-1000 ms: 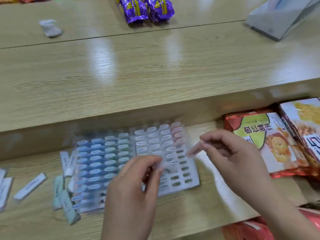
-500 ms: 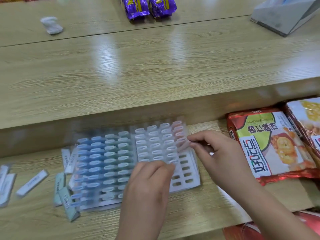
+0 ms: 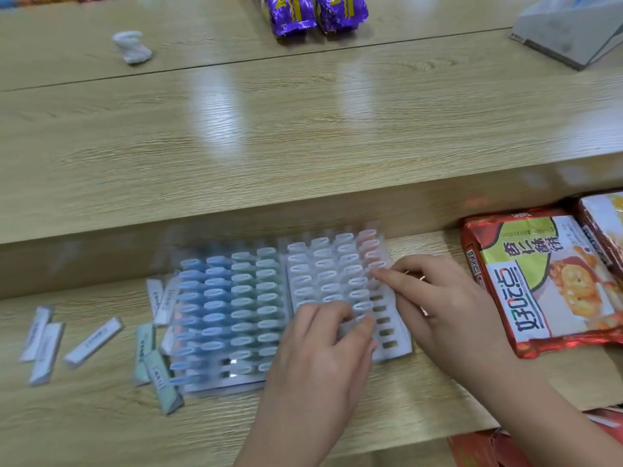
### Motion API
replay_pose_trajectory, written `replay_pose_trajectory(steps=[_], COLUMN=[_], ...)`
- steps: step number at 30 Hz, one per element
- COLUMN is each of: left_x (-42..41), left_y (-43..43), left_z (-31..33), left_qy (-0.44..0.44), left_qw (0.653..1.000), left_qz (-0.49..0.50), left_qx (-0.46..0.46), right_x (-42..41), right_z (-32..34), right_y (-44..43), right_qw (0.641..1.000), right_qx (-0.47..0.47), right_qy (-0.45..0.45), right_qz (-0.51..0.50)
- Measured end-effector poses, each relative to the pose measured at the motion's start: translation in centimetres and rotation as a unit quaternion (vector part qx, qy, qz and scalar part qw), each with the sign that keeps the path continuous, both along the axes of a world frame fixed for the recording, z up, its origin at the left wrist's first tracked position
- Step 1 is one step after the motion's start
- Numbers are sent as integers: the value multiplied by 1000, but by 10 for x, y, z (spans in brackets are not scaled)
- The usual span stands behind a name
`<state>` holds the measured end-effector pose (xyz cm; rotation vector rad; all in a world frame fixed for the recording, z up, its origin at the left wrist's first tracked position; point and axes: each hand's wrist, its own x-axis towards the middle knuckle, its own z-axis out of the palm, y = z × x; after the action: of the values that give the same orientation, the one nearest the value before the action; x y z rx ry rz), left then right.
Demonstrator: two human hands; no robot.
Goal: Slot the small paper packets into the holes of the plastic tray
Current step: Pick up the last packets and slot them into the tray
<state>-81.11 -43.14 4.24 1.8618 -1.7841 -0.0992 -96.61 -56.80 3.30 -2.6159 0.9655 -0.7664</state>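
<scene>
Wooden shelf (image 3: 84, 416) with tray (image 3: 401, 348), loose packets (image 3: 92, 340), snack bags (image 3: 546, 281).
</scene>
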Motion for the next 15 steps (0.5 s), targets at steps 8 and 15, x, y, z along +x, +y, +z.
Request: replay_pose_trajectory(steps=[8,15], left_x=[47,128], left_y=[49,139], left_z=[28,7], left_qy=[108,180], left_qw=[985,916], left_qz=[119,356], left_qx=[-64,-48], right_x=[63,161], right_z=[43,43], right_y=[55,129], right_qw=[995,984], right_qx=[40,72], right_qy=[-84,2], right_qz=[34,162])
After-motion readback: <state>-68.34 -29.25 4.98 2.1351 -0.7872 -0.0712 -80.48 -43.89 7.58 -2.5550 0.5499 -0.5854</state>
